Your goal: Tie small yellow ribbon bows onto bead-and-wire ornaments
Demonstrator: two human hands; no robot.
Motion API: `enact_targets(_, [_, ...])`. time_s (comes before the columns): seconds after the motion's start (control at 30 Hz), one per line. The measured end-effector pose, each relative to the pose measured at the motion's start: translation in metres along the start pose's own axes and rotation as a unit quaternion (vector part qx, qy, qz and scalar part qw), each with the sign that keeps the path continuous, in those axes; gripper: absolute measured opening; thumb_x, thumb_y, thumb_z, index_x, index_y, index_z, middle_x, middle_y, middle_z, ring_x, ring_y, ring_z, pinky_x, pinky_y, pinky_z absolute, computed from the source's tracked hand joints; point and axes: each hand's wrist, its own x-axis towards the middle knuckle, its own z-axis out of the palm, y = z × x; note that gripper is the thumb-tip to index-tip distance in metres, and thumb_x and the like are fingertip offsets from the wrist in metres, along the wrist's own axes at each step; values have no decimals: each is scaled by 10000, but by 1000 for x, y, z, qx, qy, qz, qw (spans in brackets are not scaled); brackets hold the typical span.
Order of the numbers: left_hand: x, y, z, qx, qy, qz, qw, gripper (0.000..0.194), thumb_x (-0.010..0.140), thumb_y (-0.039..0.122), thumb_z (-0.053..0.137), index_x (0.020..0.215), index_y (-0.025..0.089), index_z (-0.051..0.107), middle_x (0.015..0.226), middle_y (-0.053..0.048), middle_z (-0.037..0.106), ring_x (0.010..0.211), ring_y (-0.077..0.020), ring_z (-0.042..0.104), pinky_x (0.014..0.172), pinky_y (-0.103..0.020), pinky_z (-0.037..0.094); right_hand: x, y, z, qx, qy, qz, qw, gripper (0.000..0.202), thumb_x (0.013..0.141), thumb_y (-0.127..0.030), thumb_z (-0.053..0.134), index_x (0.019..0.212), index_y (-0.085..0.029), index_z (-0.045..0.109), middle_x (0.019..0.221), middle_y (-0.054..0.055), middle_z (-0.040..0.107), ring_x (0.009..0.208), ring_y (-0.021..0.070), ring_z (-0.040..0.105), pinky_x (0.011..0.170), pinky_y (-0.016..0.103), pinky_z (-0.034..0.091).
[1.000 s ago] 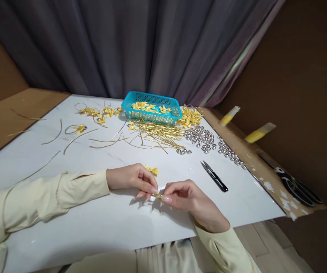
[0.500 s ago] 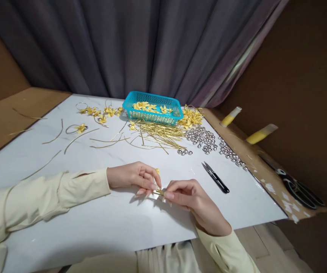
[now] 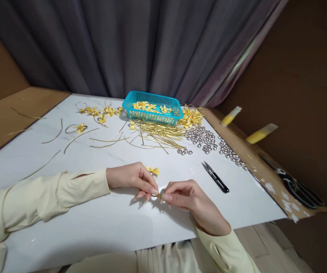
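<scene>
My left hand (image 3: 135, 177) and my right hand (image 3: 186, 196) meet low over the white tabletop (image 3: 118, 227). Thumb and forefinger of each pinch a short piece of gold wire (image 3: 157, 195), of which only a little shows between the fingertips. Just beyond the left fingers is a yellow ribbon flower (image 3: 152, 170); whether it is joined to the wire is hidden. To the right of my right hand lie black thread snips (image 3: 215, 177) with their points facing away.
A blue basket (image 3: 152, 117) holds yellow flowers, with loose gold wires (image 3: 163, 132) in front. Silver beads (image 3: 202, 137) spread along the right side. Flowers on wire loops (image 3: 79, 128) lie back left. Black scissors (image 3: 294, 185) and two yellow-filled tubes (image 3: 261, 134) are at right.
My left fingers have closed in and dropped slightly toward the right hand's pinch. Less wire shows between them, and more of the yellow flower behind has come into view.
</scene>
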Motion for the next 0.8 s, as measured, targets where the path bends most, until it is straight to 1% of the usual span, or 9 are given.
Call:
enact_targets(0.2, [0,0,0,11,-6,6,1000,154,715,279,716,759,134,746,565,-6,658,432,-51,467,472,-164,404,0,-1,0,3,2,3,1000,158,657,-291,745,615,-143,706,538,-19,565,511,72,411,540,225,334])
enact_targets(0.37, [0,0,0,20,-14,-1,1000,167,717,299,717,752,137,739,571,0,653,441,-50,478,479,-159,406,-1,-1,1,-7,-2,1,1000,182,626,-311,767,620,-139,707,599,2,611,586,99,471,588,230,360])
enact_targets(0.63, [0,0,-1,26,-14,12,999,185,736,305,698,764,126,735,577,-7,649,448,-52,488,492,-159,414,-1,-1,-1,-19,-6,-1,1000,206,622,-334,771,626,-141,701,622,6,616,603,103,480,603,234,365])
enact_targets(0.73, [0,0,-1,30,-14,9,999,196,732,312,701,762,121,732,574,-9,645,442,-54,482,487,-166,411,-1,-2,1,-31,-4,-9,999,243,670,-367,734,625,-132,697,606,6,598,576,91,459,573,228,352])
enact_targets(0.8, [0,0,-1,32,-14,7,999,200,726,316,707,755,120,730,569,-10,642,440,-57,480,482,-170,409,-1,-2,2,-43,-1,-5,999,263,687,-381,719,622,-127,695,585,-3,579,523,71,416,533,224,330])
